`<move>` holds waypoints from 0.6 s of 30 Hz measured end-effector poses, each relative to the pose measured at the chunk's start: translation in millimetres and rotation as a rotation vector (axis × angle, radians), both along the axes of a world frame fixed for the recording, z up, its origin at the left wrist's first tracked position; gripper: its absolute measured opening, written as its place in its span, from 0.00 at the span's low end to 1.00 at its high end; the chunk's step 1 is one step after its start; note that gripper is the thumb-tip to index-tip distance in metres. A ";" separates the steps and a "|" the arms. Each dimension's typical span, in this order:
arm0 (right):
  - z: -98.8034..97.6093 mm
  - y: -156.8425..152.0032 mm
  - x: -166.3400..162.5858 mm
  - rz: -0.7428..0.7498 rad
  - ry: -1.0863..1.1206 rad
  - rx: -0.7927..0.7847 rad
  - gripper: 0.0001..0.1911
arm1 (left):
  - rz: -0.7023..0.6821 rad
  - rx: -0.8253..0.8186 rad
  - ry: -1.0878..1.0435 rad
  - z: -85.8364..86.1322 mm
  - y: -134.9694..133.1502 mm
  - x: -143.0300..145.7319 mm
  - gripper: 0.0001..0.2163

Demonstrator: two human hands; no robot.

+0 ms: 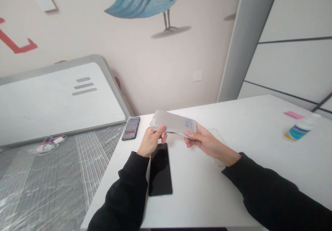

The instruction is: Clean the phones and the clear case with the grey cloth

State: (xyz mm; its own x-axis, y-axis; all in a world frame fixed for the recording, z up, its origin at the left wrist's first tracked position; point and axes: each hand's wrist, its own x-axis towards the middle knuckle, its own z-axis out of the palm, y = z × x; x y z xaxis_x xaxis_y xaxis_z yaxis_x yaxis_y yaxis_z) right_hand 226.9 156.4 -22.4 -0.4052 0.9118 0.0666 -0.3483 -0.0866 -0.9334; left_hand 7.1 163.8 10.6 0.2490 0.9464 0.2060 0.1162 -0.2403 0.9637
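Your left hand [150,141] and right hand [204,141] each pinch one end of the grey pouch [173,123], held in the air just above the black phone [160,169]. That phone lies flat on the white table [233,127], with a second phone [130,128] beyond it at the table's edge.

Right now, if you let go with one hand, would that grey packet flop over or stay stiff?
The flat grey packet would probably droop a little: it already curves between the left hand and right hand. It looks thin, so likely light. Fingertips alone pinch its ends, which suggests it isn't very slippery.
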 end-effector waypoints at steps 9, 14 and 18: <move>-2.4 7.2 3.4 0.024 0.101 -0.106 0.26 | 0.012 0.006 -0.111 -10.4 5.8 -5.8 0.31; 2.6 0.9 6.4 0.270 0.030 -0.132 0.38 | -0.101 -0.065 -0.079 -12.3 -0.3 -5.8 0.34; 7.5 -7.0 3.8 0.322 -0.037 0.000 0.28 | -0.176 -0.130 -0.034 -12.0 -6.2 0.0 0.35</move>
State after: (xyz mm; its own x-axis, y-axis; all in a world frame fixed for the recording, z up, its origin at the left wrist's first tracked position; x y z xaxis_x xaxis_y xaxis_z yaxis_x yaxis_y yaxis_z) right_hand 230.8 149.3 -14.9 -0.6753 0.7360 0.0466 -0.2690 -0.1870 -0.9448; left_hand 7.1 157.7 -1.4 0.4079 0.9079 0.0966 0.0503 -0.1280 0.9905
